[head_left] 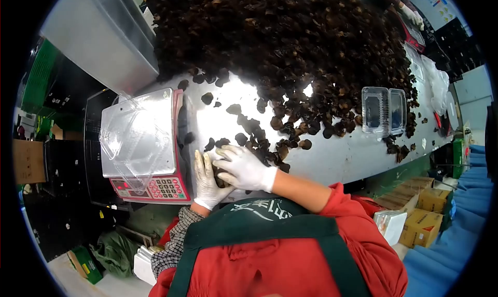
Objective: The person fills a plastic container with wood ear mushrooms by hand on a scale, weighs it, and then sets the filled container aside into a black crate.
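Note:
My left hand [206,185], in a white glove, stands on its edge at the near side of the table, its fingers stretched away from me. My right hand [245,169], gloved too, reaches over from the right with bent fingers. Between the two palms I hold a few dark wood ear mushrooms [220,179], mostly hidden by the gloves. Loose mushrooms [252,131] lie just beyond my fingers, trailing from a large heap [280,32]. Left of my hands is a red scale [168,189] with a clear plastic container [137,141] on its metal plate.
A grey bin [104,38] stands behind the scale. An open clear clamshell box [374,110] sits at the right of the table [332,159]. Another person's gloved hand [412,16] is at the far right, near a second red scale [413,37]. Cardboard boxes [423,227] stand below, right.

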Tool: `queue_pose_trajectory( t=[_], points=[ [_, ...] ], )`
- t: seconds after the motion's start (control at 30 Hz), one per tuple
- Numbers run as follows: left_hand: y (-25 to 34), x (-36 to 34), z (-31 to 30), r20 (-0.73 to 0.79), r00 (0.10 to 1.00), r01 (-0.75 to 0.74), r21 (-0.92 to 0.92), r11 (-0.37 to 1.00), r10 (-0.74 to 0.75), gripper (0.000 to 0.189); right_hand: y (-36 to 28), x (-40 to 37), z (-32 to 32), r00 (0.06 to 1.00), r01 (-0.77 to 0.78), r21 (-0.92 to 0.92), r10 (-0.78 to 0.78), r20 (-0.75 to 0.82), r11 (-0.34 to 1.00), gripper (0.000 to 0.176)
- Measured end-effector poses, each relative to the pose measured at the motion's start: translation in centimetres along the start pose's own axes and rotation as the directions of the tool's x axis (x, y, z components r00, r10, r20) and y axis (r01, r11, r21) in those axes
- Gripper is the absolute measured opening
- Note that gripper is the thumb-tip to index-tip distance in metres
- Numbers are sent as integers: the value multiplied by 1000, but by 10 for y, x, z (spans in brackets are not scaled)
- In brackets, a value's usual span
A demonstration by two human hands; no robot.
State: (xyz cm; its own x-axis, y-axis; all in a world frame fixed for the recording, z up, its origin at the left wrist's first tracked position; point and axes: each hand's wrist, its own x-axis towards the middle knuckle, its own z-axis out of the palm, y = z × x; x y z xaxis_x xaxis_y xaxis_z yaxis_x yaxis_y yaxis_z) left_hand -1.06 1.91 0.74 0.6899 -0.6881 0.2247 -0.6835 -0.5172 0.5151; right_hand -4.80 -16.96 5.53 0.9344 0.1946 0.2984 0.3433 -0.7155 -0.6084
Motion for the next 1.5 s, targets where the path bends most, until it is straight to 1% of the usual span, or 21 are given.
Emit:
queue_pose_trajectory(
  t=[0.03, 0.17, 0.23, 0.37, 0.47, 0.57, 0.63, 0.73, 0.83, 0.87, 0.9, 1.0, 1.1, 1.17, 1.2, 1.23, 1.3, 1.37, 1.43, 1.47, 1.5],
  points=[
    [-1, 1, -3, 23, 1000, -13, -24, 1000, 14, 133, -3, -8, -15, 998, 27, 54, -24, -52, 998, 33],
    [-3, 7, -10, 36, 999, -5, -20, 1000, 5, 138, 34, -54, -73, 875, -308, 192, 356, -327, 932, 27],
    [-3, 9, -11, 46, 999, 6, -38, 999, -4, 138, 52, -85, -93, 820, -449, 189, 487, -301, 873, 28],
    [-2, 9, -14, 118, 992, -36, -136, 990, 52, 136, 48, -126, -71, 865, -441, -118, 386, -321, 889, 39],
    [2, 0, -26, 129, 984, -92, -200, 975, 119, 136, 35, -132, -57, 874, -415, -132, 354, -332, 900, 47],
    [-9, -22, -22, 88, 990, -105, -104, 989, 114, 136, 28, -142, -57, 851, -458, -136, 389, -353, 878, 52],
    [-3, -14, -24, 104, 993, -53, 19, 998, 51, 136, 42, -141, -52, 844, -475, -222, 371, -387, 851, 61],
    [3, 15, -14, 29, 987, 161, -8, 987, -161, 134, 52, -124, -44, 843, -498, -215, 412, -346, 840, 63],
    [9, 21, -17, -18, 999, 30, -24, 999, -31, 129, 30, -101, -39, 890, -347, -178, 264, -371, 921, 41],
    [9, 18, -18, -33, 999, 7, -20, 1000, -8, 128, 24, -87, -36, 893, -319, -177, 233, -385, 931, 27],
    [8, 13, -19, -47, 999, -18, -15, 1000, 17, 128, 21, -75, -34, 922, -264, -215, 180, -344, 940, 24],
    [8, 0, -23, -43, 999, -26, -30, 999, 25, 125, 21, -50, -17, 943, -329, -400, 276, -185, 855, 20],
    [7, -9, -25, -43, 999, -15, -84, 996, 11, 124, 28, -53, -13, 923, -345, -190, 295, -248, 919, 18],
    [8, -13, -29, -64, 998, -26, -114, 993, 19, 117, 20, -56, -39, 854, -300, 49, 291, -431, 953, 16],
    [6, -16, -28, -58, 998, -22, -111, 994, 15, 118, 10, -63, -55, 761, -405, 328, 513, -396, 854, 15],
    [3, -18, -27, -49, 999, -21, -110, 994, 16, 120, -1, -74, -74, 643, -466, 576, 705, -300, 671, 14],
    [-1, -19, -29, -26, 999, -23, -114, 993, 20, 122, -23, -115, -127, 637, -618, 380, 721, -272, 689, 13],
    [-1, -24, -32, -3, 1000, -13, -126, 992, 12, 122, -29, -177, -151, 535, -658, 381, 759, -370, 649, 14],
    [0, -29, -33, 34, 998, -42, -130, 991, 46, 125, -22, -241, -174, 374, -895, 154, 891, -258, 420, 25],
    [-2, -33, -29, 56, 996, -65, -113, 992, 71, 126, -24, -256, -172, 445, -895, -189, 830, -335, 403, 32],
    [-6, -37, -21, 78, 992, -91, -96, 991, 99, 127, -25, -267, -167, 531, -804, -507, 760, -375, 312, 38]
  ],
)
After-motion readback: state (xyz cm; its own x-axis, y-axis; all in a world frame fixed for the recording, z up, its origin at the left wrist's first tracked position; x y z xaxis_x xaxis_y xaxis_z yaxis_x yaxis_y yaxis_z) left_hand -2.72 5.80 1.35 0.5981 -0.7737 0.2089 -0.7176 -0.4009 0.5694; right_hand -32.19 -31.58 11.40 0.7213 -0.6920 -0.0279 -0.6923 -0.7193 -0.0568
